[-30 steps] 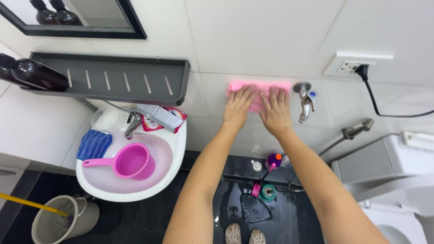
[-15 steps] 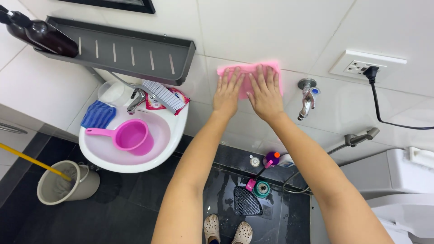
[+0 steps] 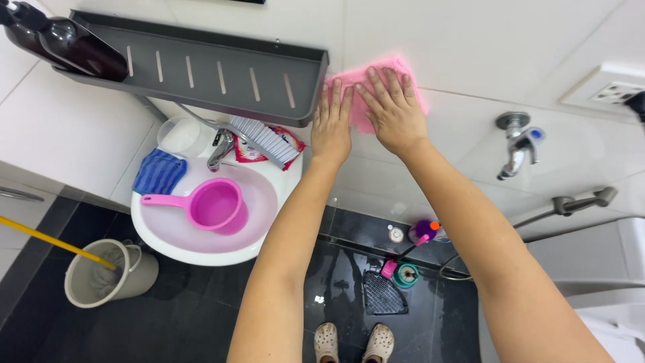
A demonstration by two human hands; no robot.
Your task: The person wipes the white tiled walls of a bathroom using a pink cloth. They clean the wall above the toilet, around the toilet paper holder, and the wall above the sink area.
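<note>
Pink cloth (image 3: 376, 91) lies flat on the white wall tile, both the left hand (image 3: 332, 124) and right hand (image 3: 393, 114) spread open on it, pressing, gripping nothing; keep palms flat, just right of the grey shelf (image 3: 201, 70).

You slid the pink cloth (image 3: 376, 91) leftward along the white tiled wall (image 3: 484, 40), away from the wall tap (image 3: 517, 144), until its left edge came just beside the right end of the grey shelf (image 3: 215, 70). Your left hand (image 3: 332, 128) and right hand (image 3: 393, 111) travelled with it, both flat on the cloth; the left hand ended lower, half off the cloth's bottom edge and close to the shelf's corner. A second ago the cloth lay just beside the tap; by the end it was well apart from it.
</note>
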